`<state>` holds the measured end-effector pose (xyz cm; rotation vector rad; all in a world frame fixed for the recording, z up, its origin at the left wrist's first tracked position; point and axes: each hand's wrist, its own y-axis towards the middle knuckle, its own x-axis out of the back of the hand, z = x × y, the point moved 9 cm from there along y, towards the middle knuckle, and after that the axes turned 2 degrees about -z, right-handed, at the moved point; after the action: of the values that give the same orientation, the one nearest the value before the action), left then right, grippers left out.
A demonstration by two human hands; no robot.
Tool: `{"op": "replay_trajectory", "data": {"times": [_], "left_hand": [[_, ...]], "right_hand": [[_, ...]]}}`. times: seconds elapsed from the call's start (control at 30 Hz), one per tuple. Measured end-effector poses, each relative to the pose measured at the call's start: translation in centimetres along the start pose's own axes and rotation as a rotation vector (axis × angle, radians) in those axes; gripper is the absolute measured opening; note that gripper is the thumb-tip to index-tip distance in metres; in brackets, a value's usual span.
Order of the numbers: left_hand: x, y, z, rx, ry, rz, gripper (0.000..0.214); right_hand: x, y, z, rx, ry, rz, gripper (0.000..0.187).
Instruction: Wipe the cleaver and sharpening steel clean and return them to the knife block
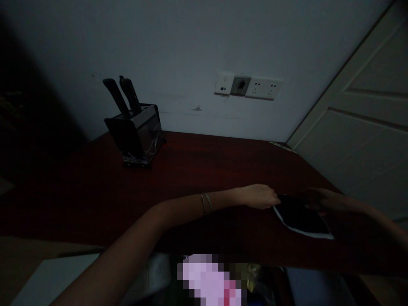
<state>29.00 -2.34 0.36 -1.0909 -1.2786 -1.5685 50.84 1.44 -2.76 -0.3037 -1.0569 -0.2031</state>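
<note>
The room is dim. A flat black thing with a pale edge [301,219], maybe a bag or a piece of cloth, lies on the dark red table [207,170] at the right. My left hand [259,196] reaches across the table, fingers curled together at the thing's left edge. My right hand [321,199] comes in from the right and rests on its top edge, fingers closed on it as far as I can see. Thin bracelets [206,203] circle my left wrist.
A knife block [137,136] with two black-handled knives stands at the back left of the table. Wall sockets [248,87] sit on the pale wall behind. A white panelled door [366,127] is at the right. Blurred items lie below the table's near edge.
</note>
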Motion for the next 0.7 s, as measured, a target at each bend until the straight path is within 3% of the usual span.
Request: {"op": "replay_trajectory", "data": {"times": [0.1,0.27,0.37,0.47,0.7], "left_hand": [[2.1,-1.7,0.5,-0.007,0.015,-0.009,0.018],[8.2,-7.6,2.3,0.045,0.059,-0.057,0.022],[12.1,-13.1,3.5,0.139,0.051,-0.047,0.026],[15.4,-19.6,4.2,0.266,0.036,0.0,0.029],[19.9,-35.8,3.1,0.694,-0.058,0.157,0.033]], "right_hand": [[-2.6,-1.3,2.4,-0.107,0.289,0.308,0.045],[-3.2,-2.2,11.6,0.044,0.407,0.396,0.054],[-5.1,-2.7,18.2,0.129,0.515,0.484,0.051],[-8.3,-3.0,24.9,0.22,0.615,0.554,0.042],[-18.6,-4.6,39.2,0.359,0.835,0.699,0.024]]}}
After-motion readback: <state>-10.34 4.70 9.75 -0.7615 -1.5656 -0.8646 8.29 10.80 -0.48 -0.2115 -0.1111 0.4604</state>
